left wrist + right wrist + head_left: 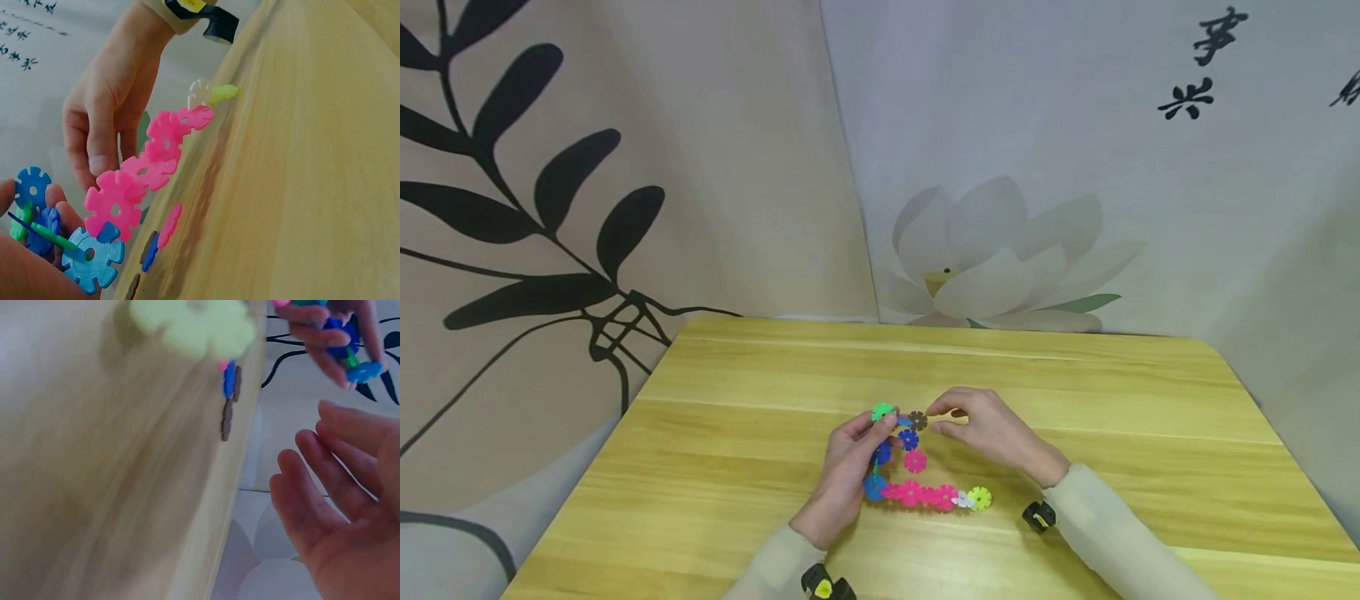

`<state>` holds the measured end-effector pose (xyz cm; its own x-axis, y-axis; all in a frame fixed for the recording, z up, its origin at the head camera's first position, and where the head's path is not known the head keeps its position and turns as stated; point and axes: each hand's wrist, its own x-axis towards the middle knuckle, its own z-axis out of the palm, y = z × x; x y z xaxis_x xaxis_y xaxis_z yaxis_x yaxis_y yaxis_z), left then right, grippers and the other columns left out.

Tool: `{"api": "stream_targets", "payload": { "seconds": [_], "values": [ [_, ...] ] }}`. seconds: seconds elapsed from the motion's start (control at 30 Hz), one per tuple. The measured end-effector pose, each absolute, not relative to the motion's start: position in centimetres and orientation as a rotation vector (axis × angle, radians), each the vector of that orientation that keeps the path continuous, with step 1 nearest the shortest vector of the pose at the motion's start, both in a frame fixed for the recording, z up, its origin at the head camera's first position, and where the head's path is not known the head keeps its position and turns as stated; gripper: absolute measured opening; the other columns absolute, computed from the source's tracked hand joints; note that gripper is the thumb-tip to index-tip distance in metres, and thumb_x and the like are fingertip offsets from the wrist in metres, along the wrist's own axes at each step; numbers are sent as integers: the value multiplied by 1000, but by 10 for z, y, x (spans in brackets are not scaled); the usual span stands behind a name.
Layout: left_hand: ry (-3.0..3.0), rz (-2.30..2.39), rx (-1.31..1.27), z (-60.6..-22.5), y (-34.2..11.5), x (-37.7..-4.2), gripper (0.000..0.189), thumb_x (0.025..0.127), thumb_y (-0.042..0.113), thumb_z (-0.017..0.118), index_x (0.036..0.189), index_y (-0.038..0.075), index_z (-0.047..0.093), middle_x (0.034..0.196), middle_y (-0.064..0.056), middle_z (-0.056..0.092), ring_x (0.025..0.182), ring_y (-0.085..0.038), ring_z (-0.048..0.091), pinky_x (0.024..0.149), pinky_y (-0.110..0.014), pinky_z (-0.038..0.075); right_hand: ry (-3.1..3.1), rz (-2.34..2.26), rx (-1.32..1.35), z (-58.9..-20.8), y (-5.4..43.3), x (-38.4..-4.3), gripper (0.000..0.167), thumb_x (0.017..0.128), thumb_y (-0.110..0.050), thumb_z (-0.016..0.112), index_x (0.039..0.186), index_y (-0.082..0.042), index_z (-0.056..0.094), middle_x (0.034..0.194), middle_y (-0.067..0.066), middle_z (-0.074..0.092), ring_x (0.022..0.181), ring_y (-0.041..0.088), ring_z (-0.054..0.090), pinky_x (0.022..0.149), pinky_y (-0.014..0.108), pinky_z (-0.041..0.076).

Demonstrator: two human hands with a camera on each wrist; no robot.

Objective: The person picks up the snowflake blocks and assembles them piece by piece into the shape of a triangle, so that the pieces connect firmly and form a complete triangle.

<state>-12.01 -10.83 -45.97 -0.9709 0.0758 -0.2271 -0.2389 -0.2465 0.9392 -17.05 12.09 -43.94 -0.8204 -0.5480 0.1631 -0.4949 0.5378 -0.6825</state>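
My left hand [844, 467] holds a chain of interlocked plastic snowflake discs. In its grasp are a green disc [882, 412] and a dark blue disc [882, 453]. From a light blue disc [94, 259] beside that hand, pink discs [114, 206] run out to a white disc [198, 94] and a yellow disc [980, 498] at the far end. My right hand [992, 425] hovers near a loose brown disc [918, 421], with its fingers loosely bent and holding nothing in the right wrist view.
Flat on the wooden table [737, 467] lie a loose pink disc [915, 461], a blue disc [908, 439] and brown discs [227, 420]. Behind the table's far edge hangs a printed curtain [737, 167] with leaves and a flower.
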Motion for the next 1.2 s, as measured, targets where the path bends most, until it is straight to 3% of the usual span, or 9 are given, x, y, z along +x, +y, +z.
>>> {"api": "stream_targets", "payload": {
  "seconds": [0.2,0.47,0.9,1.2],
  "values": [
    [1792,2333,-198,-463,-111,-119,52,98,34,74,132,-4,65,111,-12,74,89,-17,70,74,-23,55,2643,-1055,-932,-445,116,-185,22,97,-12,74,118,-7,75,116,2,74,110,23,68,95,47,57],
    [1796,2335,-197,-465,-114,-119,51,97,36,74,129,-3,67,106,-13,74,86,-17,69,73,-24,54,2586,-952,-966,-452,106,-203,28,98,-9,71,125,-5,72,123,4,70,116,24,65,100,44,54],
    [1793,2337,-197,-462,-114,-116,50,98,33,74,128,-5,67,98,-8,75,86,-17,70,71,-23,54,2604,-724,-1064,-461,96,-215,32,94,-11,76,126,-4,72,119,6,66,107,21,62,94,39,56],
    [1781,2348,-213,-463,-113,-117,50,98,32,74,130,-6,65,102,-8,74,84,-15,69,71,-22,54,2600,-771,-986,-460,91,-212,17,92,-5,77,106,-7,67,100,0,64,89,13,59,80,31,55]
  ]
}}
